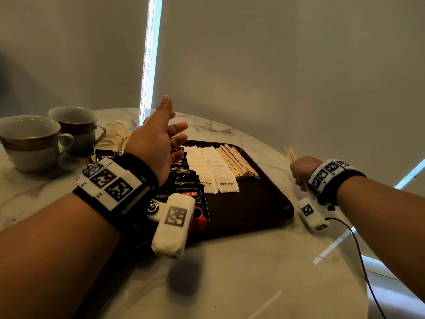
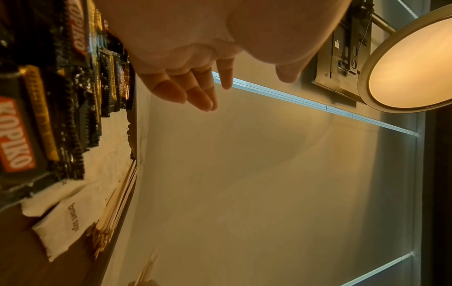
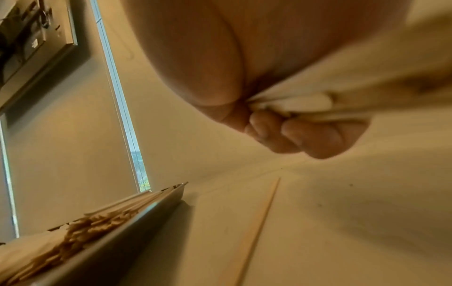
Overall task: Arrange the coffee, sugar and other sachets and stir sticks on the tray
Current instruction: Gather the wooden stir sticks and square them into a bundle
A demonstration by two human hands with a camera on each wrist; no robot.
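A dark brown tray (image 1: 264,203) lies on the marble table. On it run a row of black Kopiko coffee sachets (image 1: 186,178), white brown sugar sachets (image 1: 213,166) and a pile of wooden stir sticks (image 1: 236,162). My left hand (image 1: 161,137) hovers above the coffee row, palm sideways, fingers (image 2: 195,92) straight and spread, holding nothing. To the right of the tray my right hand (image 1: 301,171) grips a bundle of stir sticks (image 1: 290,154), fingers (image 3: 305,135) curled round them. One loose stir stick (image 3: 259,230) lies on the table beside the tray's edge (image 3: 137,224).
Two gold-banded cups (image 1: 32,141) (image 1: 76,125) stand at the far left. More sachets (image 1: 112,139) lie heaped on the table between the cups and the tray. A black cable (image 1: 358,256) runs from my right wrist. Blinds (image 1: 276,65) hang close behind the table.
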